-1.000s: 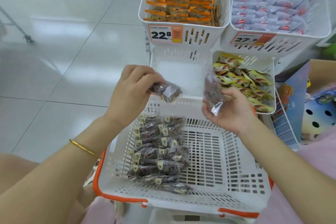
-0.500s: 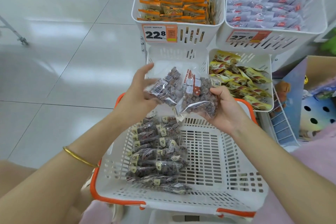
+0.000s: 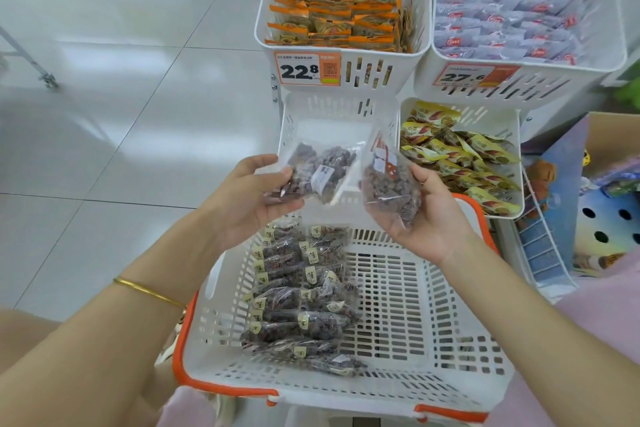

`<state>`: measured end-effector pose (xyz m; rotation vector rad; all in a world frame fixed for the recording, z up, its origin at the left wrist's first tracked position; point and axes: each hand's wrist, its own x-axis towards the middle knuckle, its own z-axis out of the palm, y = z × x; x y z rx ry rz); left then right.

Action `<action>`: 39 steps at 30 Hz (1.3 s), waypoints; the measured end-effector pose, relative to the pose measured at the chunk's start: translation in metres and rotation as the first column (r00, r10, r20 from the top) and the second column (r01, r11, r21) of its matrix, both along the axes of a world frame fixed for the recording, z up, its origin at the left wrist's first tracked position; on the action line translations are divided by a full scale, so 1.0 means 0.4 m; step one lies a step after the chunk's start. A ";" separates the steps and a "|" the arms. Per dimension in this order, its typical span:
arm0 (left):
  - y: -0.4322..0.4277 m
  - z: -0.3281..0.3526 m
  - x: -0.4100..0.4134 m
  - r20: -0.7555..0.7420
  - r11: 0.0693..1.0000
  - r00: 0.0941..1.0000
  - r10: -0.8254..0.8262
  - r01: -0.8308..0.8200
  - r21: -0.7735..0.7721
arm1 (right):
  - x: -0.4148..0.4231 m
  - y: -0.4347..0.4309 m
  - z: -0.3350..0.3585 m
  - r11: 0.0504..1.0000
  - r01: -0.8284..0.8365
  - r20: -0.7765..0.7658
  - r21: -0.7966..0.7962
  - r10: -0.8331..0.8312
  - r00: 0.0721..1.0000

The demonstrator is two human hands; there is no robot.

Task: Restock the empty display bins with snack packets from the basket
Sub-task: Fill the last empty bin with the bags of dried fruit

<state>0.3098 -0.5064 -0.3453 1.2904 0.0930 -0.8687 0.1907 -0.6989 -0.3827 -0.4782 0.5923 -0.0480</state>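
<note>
Drawn apart since half a second before, my left hand (image 3: 249,208) gripped one snack packet (image 3: 320,172), my right hand (image 3: 434,224) a second packet (image 3: 389,185), just short of the empty bin (image 3: 329,104) beyond them. Light, soft, slippery film, I judged: best pinched at the sealed edges.

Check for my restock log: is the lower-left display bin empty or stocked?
Empty where visible: the lower-left bin shows bare white floor. Packets held in the left hand and right hand hide its front.
</note>
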 end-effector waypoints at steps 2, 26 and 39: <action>-0.009 -0.009 -0.014 -0.059 0.998 0.997 -0.056 0.055 -0.024 | 0.005 0.026 0.005 0.998 -0.025 0.074 0.053 0.021 0.997; -0.017 -0.022 -0.008 0.177 0.914 0.898 -0.402 0.406 0.013 | 0.016 0.002 0.016 0.981 0.129 0.005 -0.143 -0.130 0.992; -0.017 -0.040 -0.006 0.127 0.957 0.957 -0.260 0.273 -0.101 | 0.016 0.025 0.016 0.937 0.108 0.044 -0.332 -0.099 0.994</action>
